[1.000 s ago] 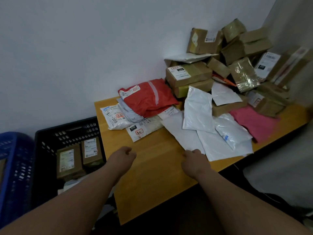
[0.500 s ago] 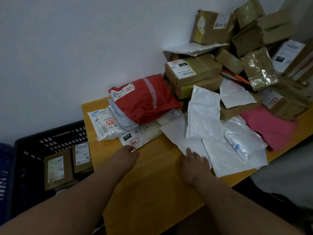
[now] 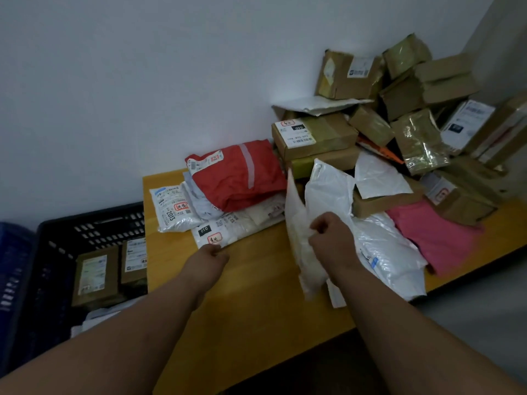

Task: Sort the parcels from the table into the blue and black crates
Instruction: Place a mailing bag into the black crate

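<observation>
Right hand: my right hand [image 3: 332, 240] is clamped on a white mailer [image 3: 302, 240], fingers curled round its edge, lifting it on end off the surface [image 3: 256, 309].
Left hand: my left hand [image 3: 209, 259] pinches the near corner of a flat white parcel marked 010 [image 3: 228, 228], which lies on the surface.
Key relation: the lifted mailer's long axis runs near-vertical, top tipped away from me; both crates lie to my left, so it must cross over my left arm.
Nearer hand: my left hand is nearer the crates.
Crates: 1 black crate [image 3: 94, 223] just beside the surface's left end, 1 blue crate [image 3: 14, 252] beyond it at the picture's edge.
In black crate: 2 brown boxes [image 3: 95, 275] side by side, plus something white below them.
Soft parcels left: 1 red bag [image 3: 236, 178], 1 pink bag [image 3: 436, 238], several white ones, overlapping too much for a firm count.
Box heap: cardboard boxes [image 3: 399, 109] piled at the far right, roughly 12.
</observation>
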The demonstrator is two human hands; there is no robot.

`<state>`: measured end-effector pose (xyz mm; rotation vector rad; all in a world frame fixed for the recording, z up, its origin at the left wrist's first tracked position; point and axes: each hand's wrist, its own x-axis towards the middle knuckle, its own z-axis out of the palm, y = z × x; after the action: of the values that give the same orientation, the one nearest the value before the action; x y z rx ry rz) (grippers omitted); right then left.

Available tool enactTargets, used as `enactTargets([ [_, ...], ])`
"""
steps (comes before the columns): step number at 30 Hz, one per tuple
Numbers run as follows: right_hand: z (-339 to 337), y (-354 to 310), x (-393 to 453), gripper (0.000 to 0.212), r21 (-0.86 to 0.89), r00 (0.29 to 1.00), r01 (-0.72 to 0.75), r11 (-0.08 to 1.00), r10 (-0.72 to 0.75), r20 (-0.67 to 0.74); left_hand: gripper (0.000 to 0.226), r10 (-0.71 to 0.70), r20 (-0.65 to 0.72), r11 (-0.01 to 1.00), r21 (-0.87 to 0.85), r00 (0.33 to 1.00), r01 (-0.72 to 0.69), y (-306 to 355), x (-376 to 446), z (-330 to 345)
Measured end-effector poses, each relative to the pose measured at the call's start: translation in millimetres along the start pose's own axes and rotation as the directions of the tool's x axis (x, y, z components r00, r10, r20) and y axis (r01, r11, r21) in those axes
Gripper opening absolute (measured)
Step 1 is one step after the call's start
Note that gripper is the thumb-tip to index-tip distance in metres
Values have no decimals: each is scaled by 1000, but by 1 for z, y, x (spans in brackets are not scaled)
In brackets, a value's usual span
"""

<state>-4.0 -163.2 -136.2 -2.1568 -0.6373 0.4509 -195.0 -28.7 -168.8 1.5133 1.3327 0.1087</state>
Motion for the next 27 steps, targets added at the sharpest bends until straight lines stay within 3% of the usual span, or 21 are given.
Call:
enactTargets([
  [2, -23, -2, -4, 34, 191, 995, -97, 977, 91, 44, 45, -13, -4, 999, -31, 1000, 13, 1, -13, 6],
  [5, -52, 1, -15, 43, 399, 957, -265, 878, 188, 223, 48, -52, 10, 993, -105, 999, 53, 4, -32, 15],
  [9, -79, 17, -29, 40, 549, 888, -391, 738, 145, 436, 53, -105, 102, 978, -172, 989, 121, 9, -57, 31],
  [13, -90, 31, -42, 36, 661, 829, -475, 581, 43, 558, 31, -154, 249, 887, -392, 956, 245, 13, -77, 46],
  [16, -95, 36, -49, 36, 659, 814, -481, 578, 17, 580, 23, -116, 262, 814, -527, 958, 243, 14, -89, 47],
  [22, -87, 35, -61, 40, 602, 810, -490, 630, 72, 582, 13, -49, 150, 788, -602, 988, 130, 10, -106, 29],
  [27, -62, 22, -75, 14, 517, 795, -494, 699, 123, 594, 16, -58, 100, 776, -621, 993, 108, -6, -118, 9],
])
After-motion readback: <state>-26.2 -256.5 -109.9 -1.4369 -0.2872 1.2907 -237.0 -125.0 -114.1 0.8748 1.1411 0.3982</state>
